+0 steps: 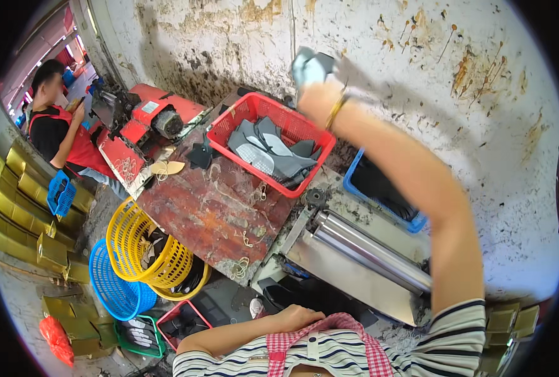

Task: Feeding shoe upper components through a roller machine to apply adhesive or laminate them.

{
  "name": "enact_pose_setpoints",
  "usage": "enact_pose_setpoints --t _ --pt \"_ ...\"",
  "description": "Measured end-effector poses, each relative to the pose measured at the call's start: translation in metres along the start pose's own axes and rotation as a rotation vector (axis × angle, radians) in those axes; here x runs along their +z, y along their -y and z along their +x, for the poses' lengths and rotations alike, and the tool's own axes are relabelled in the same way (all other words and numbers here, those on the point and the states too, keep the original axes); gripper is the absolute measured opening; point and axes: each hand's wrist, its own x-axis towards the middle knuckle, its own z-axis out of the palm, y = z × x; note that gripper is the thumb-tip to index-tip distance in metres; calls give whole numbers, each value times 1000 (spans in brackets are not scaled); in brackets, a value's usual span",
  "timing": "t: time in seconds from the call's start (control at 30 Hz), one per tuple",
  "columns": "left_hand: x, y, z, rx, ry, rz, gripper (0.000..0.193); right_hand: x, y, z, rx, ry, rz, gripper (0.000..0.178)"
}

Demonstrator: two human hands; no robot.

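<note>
My right arm reaches far forward over the bench. My right hand (320,100), blurred, is raised by the stained wall, its fingers closed on a bunch of pale and dark grey cut pieces (309,68). Beyond the bench's middle, a red plastic basket (232,152) holds several grey and dotted white cut pieces (264,147); the right hand is above its far right corner. My left hand (297,318) rests low before my checked apron, fingers loosely extended, with nothing visible in it. Close ahead of it is a machine with a shiny metal roller (361,246).
A blue basket (350,179) with dark pieces stands by the wall. Yellow (119,248) and blue round baskets (107,276) are left of the worn bench (210,207). A red machine (142,122) stands at its far end, beside a person in a red apron (94,147).
</note>
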Motion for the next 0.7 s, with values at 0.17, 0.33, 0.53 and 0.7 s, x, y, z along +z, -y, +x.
enact_pose_setpoints --t 0.17,0.33,0.53,0.7 --pt "28 19 -6 224 -109 67 43 125 83 -28 -233 221 222 30" --pt "-32 -44 0 274 -231 126 27 111 28 -137 -26 -284 685 17" --pt "-65 -32 43 -324 -107 -297 36 130 0 -261 146 281 888 25" --pt "-77 -51 73 -518 -39 -533 39 183 15 -343 326 468 1105 49"
